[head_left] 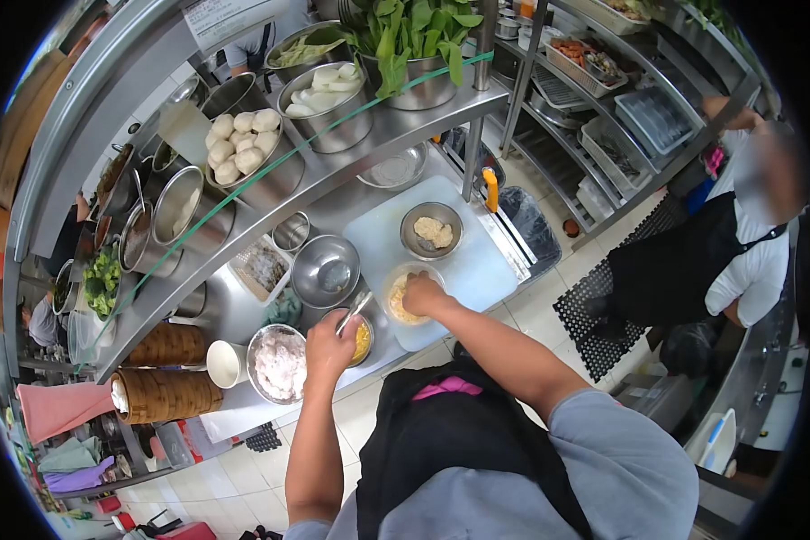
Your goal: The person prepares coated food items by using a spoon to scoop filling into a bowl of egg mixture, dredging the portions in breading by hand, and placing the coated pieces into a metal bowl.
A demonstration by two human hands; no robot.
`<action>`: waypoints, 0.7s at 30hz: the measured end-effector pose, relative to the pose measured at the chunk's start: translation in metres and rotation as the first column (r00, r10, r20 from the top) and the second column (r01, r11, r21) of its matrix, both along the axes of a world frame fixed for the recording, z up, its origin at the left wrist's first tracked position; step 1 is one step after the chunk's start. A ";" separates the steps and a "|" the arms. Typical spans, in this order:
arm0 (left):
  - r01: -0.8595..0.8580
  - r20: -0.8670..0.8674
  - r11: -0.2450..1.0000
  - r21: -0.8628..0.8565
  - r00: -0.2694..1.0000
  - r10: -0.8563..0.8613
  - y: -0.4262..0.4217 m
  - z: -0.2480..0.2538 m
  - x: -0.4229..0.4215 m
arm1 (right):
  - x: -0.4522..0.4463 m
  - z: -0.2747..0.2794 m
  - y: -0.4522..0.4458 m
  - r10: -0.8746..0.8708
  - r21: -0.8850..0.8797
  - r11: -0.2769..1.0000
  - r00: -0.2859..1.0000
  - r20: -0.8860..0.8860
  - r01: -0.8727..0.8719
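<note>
My left hand (330,345) is closed round a metal utensil (355,310) with a flat, shiny shaft; its working end cannot be made out. Under that hand stand a bowl of pale pink minced filling (279,364) and a small container of yellow food (361,344), partly covered by the hand. My right hand (424,295) reaches into a bowl of pale yellow crumbs (403,311), fingers bunched downward and their tips hidden. Just beyond it, a steel bowl (432,231) holds a crumb-coated lump (434,234). Both bowls rest on a white cutting board (497,256).
An empty-looking steel bowl (325,271) stands left of the board. A steel shelf (333,166) overhead carries tubs of white balls (242,144) and leafy greens (423,36). Bamboo steamers (168,396) sit at left. An orange-handled knife (490,189) is behind the board. A co-worker (693,256) stands right.
</note>
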State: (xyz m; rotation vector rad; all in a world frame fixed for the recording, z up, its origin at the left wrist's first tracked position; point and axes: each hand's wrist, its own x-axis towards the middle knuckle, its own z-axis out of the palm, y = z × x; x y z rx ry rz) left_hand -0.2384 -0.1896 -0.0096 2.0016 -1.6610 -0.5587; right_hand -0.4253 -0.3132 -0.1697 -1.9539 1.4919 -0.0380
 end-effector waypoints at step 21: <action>-0.387 -0.342 0.917 -0.095 0.878 0.335 0.131 0.001 0.105 | -0.001 0.022 0.002 0.196 -0.226 0.953 0.979 -0.046 -0.202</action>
